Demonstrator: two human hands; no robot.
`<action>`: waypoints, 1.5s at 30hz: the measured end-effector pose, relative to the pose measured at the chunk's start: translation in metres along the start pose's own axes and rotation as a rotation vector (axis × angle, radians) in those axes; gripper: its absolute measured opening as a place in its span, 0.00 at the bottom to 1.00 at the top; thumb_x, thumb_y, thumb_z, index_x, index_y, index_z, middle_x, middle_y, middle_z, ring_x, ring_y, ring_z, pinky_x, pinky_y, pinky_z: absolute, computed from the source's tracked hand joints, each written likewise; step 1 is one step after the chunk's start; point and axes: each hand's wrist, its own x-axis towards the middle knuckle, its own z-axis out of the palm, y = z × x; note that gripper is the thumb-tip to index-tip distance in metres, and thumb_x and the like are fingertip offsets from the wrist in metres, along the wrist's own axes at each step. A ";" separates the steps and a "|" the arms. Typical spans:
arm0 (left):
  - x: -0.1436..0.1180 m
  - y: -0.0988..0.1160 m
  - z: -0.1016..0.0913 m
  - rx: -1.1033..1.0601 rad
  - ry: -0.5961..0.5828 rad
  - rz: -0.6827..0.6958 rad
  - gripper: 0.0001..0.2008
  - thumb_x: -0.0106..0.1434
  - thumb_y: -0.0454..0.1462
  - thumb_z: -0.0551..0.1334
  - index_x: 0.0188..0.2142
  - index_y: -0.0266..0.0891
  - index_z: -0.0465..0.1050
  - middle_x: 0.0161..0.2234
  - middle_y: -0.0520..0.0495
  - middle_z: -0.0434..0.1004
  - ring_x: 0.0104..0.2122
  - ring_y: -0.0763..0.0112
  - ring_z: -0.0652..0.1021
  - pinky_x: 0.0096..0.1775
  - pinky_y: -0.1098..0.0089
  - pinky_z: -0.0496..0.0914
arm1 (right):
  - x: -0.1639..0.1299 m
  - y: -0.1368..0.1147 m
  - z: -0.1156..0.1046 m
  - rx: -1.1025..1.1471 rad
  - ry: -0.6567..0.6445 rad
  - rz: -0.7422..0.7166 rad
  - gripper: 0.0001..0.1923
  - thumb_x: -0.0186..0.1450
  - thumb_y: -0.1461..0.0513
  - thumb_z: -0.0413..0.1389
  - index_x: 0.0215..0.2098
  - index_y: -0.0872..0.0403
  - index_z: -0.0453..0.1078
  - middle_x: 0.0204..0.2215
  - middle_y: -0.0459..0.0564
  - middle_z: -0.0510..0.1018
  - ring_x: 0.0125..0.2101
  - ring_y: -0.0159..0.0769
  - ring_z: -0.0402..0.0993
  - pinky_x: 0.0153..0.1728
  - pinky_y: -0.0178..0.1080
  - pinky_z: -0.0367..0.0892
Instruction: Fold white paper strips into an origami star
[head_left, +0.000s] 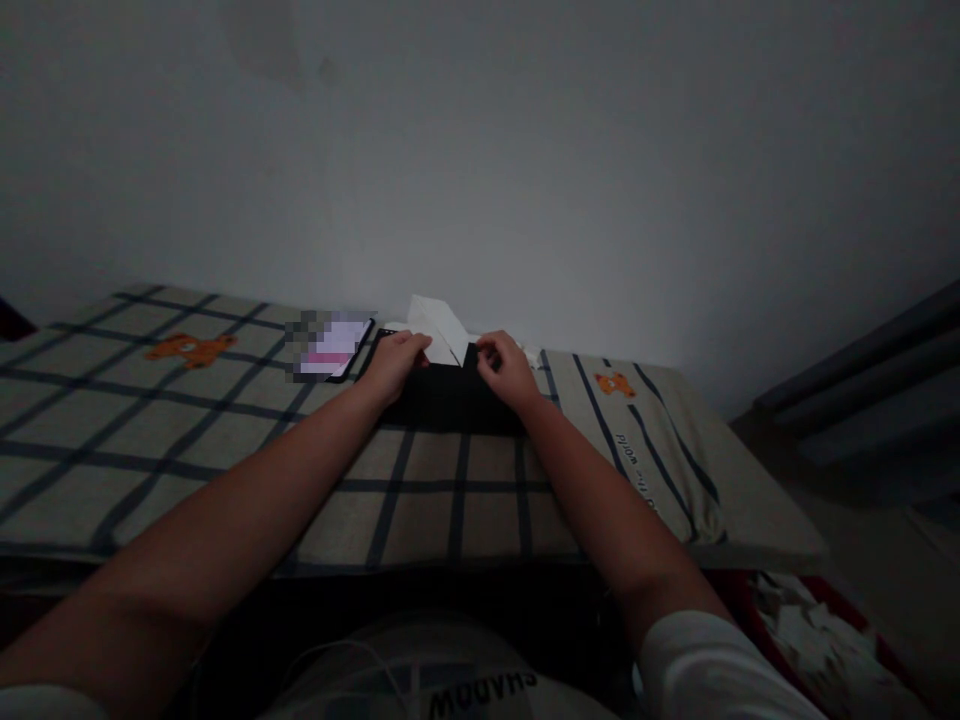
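Note:
A folded piece of white paper (439,325) stands partly raised above a flat black mat or folder (454,400) on the cloth-covered table. My left hand (396,366) pinches the paper's left side between thumb and fingers. Just right of the paper is my right hand (507,366), its fingers curled together near the black surface's far edge; whether anything is in them is hidden. More white paper shows behind both hands, partly covered. Left of my left hand lies a phone or tablet (341,345) with a lit screen, partly blurred out.
A checked cloth (247,420) with orange bear prints covers the table, which meets a plain wall (480,170) at the back. Below the table's right end stands a red bin (757,625) with crumpled white paper in it. A dark curtain-like fabric (862,400) hangs at the right.

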 end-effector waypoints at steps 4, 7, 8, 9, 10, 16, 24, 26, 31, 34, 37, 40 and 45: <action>-0.001 0.000 0.000 -0.008 -0.023 -0.030 0.08 0.49 0.39 0.61 0.19 0.41 0.65 0.18 0.52 0.65 0.19 0.72 0.66 0.26 0.69 0.63 | -0.001 -0.006 -0.003 -0.061 -0.088 -0.110 0.15 0.59 0.60 0.54 0.45 0.50 0.65 0.41 0.51 0.68 0.35 0.33 0.66 0.36 0.38 0.65; -0.001 -0.001 0.001 -0.011 -0.029 -0.038 0.08 0.49 0.39 0.62 0.19 0.41 0.65 0.18 0.52 0.63 0.19 0.73 0.65 0.25 0.69 0.62 | -0.001 -0.007 -0.002 -0.079 -0.085 -0.088 0.15 0.59 0.59 0.55 0.45 0.49 0.66 0.41 0.51 0.69 0.36 0.35 0.66 0.38 0.39 0.65; -0.001 -0.002 0.001 -0.007 -0.036 -0.040 0.08 0.49 0.39 0.62 0.19 0.40 0.65 0.18 0.52 0.64 0.19 0.73 0.65 0.25 0.70 0.62 | -0.001 -0.006 -0.002 -0.085 -0.094 -0.089 0.15 0.59 0.59 0.55 0.46 0.49 0.65 0.41 0.51 0.69 0.37 0.35 0.67 0.40 0.40 0.65; -0.001 -0.002 0.001 -0.002 -0.045 -0.041 0.08 0.49 0.39 0.62 0.20 0.40 0.66 0.18 0.52 0.64 0.19 0.73 0.66 0.25 0.70 0.62 | -0.001 -0.005 -0.001 -0.091 -0.109 -0.100 0.15 0.60 0.59 0.54 0.46 0.49 0.66 0.42 0.51 0.70 0.39 0.36 0.67 0.42 0.41 0.65; -0.002 -0.002 0.001 -0.001 -0.059 -0.040 0.07 0.49 0.40 0.62 0.20 0.40 0.66 0.19 0.52 0.65 0.19 0.73 0.67 0.25 0.70 0.62 | -0.002 -0.004 -0.001 -0.095 -0.125 -0.119 0.15 0.60 0.60 0.53 0.47 0.49 0.66 0.42 0.51 0.70 0.41 0.37 0.67 0.44 0.42 0.64; -0.006 0.000 0.005 -0.172 -0.189 -0.081 0.11 0.49 0.42 0.65 0.29 0.37 0.72 0.29 0.47 0.75 0.28 0.68 0.74 0.32 0.69 0.68 | -0.001 0.001 0.001 -0.055 -0.103 -0.167 0.12 0.62 0.60 0.51 0.43 0.49 0.72 0.43 0.51 0.74 0.48 0.38 0.66 0.53 0.45 0.58; -0.009 0.000 0.008 -0.202 -0.196 -0.064 0.19 0.47 0.45 0.68 0.34 0.32 0.75 0.33 0.41 0.78 0.32 0.64 0.77 0.36 0.65 0.70 | -0.002 -0.003 0.007 0.077 -0.002 -0.036 0.08 0.59 0.57 0.54 0.33 0.48 0.74 0.38 0.49 0.75 0.44 0.37 0.69 0.49 0.43 0.61; -0.009 -0.001 0.008 -0.173 -0.186 -0.050 0.20 0.47 0.46 0.68 0.35 0.32 0.75 0.34 0.40 0.78 0.33 0.62 0.78 0.36 0.65 0.70 | -0.002 -0.004 0.011 0.134 0.065 0.064 0.08 0.58 0.55 0.56 0.29 0.50 0.73 0.34 0.49 0.75 0.39 0.37 0.70 0.45 0.41 0.64; -0.008 -0.002 0.006 -0.077 -0.150 -0.016 0.21 0.47 0.47 0.67 0.34 0.32 0.76 0.36 0.39 0.79 0.33 0.61 0.78 0.37 0.65 0.70 | 0.001 -0.004 0.020 0.408 0.098 0.366 0.11 0.53 0.54 0.59 0.26 0.53 0.66 0.23 0.46 0.74 0.27 0.34 0.73 0.33 0.38 0.69; -0.008 -0.003 0.005 -0.028 -0.147 0.022 0.21 0.48 0.48 0.67 0.35 0.33 0.76 0.36 0.39 0.79 0.33 0.62 0.77 0.37 0.66 0.69 | 0.003 -0.004 0.022 0.514 0.099 0.435 0.13 0.51 0.55 0.60 0.25 0.53 0.62 0.21 0.44 0.74 0.25 0.31 0.73 0.31 0.36 0.69; -0.009 -0.003 0.005 0.007 -0.157 0.052 0.21 0.48 0.48 0.67 0.36 0.33 0.76 0.36 0.40 0.79 0.33 0.63 0.77 0.36 0.66 0.69 | 0.004 -0.002 0.021 0.527 0.091 0.466 0.14 0.51 0.56 0.60 0.25 0.53 0.60 0.21 0.43 0.73 0.24 0.30 0.73 0.30 0.35 0.69; -0.009 -0.002 0.004 0.041 -0.180 0.077 0.21 0.49 0.48 0.66 0.36 0.33 0.76 0.36 0.40 0.79 0.33 0.63 0.77 0.37 0.66 0.69 | 0.004 0.001 0.021 0.578 0.080 0.487 0.14 0.51 0.57 0.61 0.25 0.53 0.59 0.21 0.43 0.73 0.25 0.29 0.73 0.31 0.35 0.69; -0.010 0.000 0.003 0.095 -0.168 0.074 0.20 0.49 0.46 0.66 0.37 0.33 0.77 0.36 0.40 0.79 0.34 0.62 0.77 0.37 0.65 0.69 | 0.003 0.002 0.022 0.627 0.067 0.512 0.15 0.50 0.58 0.61 0.28 0.53 0.60 0.22 0.42 0.73 0.24 0.29 0.73 0.30 0.34 0.68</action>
